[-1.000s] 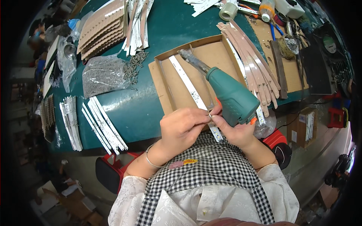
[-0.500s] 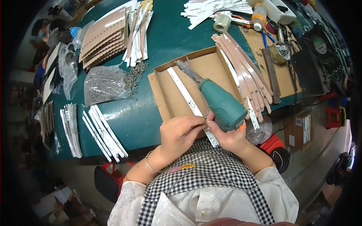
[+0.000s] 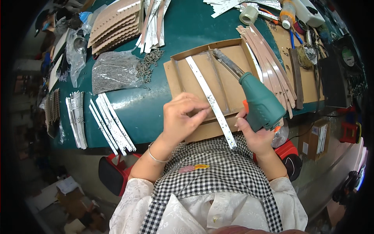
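A narrow white strip (image 3: 205, 87) with dark specks lies slanted across the shallow cardboard box (image 3: 177, 58), its near end reaching over the box's front edge toward my apron. My left hand (image 3: 181, 117) is beside the strip, fingers bent, with the index fingertip at its left edge. Thumb and index tips are a little apart, and I see nothing between them. My right hand (image 3: 257, 136) is closed around a green power tool (image 3: 263, 103) with orange buttons and a long grey metal shaft pointing away over the box. The right thumb and index finger stick out on its left side.
Left of the box are a bag of small screws (image 3: 115, 72), loose screws (image 3: 150, 64) and bundles of white strips (image 3: 113, 124). Stacked tan scalloped pieces (image 3: 117, 27) stand behind. Pinkish strips (image 3: 272, 70) fan along the right side, near a dark metal bar (image 3: 296, 78) and a tape roll (image 3: 248, 15).
My hands have parted from their meeting point over the strip. The right hand has carried the power tool to the right, and the left hand has risen slightly, off the strip's near end.
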Demonstrator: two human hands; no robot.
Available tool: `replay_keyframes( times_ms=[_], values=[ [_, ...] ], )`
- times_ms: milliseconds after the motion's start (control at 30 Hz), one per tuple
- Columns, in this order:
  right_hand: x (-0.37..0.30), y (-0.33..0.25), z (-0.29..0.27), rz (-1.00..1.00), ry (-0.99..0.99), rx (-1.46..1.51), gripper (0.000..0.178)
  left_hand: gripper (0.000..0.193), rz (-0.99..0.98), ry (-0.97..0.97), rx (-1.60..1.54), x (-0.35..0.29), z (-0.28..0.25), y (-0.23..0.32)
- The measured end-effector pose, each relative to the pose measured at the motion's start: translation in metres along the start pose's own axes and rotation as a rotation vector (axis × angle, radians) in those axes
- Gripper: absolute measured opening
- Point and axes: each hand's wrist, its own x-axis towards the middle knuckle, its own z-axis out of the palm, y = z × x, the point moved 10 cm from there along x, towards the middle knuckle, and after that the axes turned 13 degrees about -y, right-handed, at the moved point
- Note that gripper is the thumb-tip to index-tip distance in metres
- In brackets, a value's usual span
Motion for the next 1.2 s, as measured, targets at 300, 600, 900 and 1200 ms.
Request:
replay_keyframes(
  times_ms=[300, 600, 900, 1200],
  values=[
    [-0.016, 0.016, -0.012, 0.038, 0.009, 0.049, 0.033, 0.014, -0.100, 0.009, 0.283, 0.012, 0.010, -0.033],
    [-0.016, 0.022, -0.014, 0.052, 0.005, 0.054, 0.034, 0.014, -0.134, 0.013, 0.221, 0.009, 0.012, -0.043],
    [-0.020, 0.024, -0.016, 0.072, 0.017, 0.002, 0.049, 0.015, -0.084, 0.006, 0.217, 0.009, 0.015, -0.042],
    [-0.023, 0.021, -0.021, 0.054, 0.020, -0.036, 0.044, 0.016, -0.043, 0.018, 0.259, 0.012, 0.013, -0.035]
  ],
)
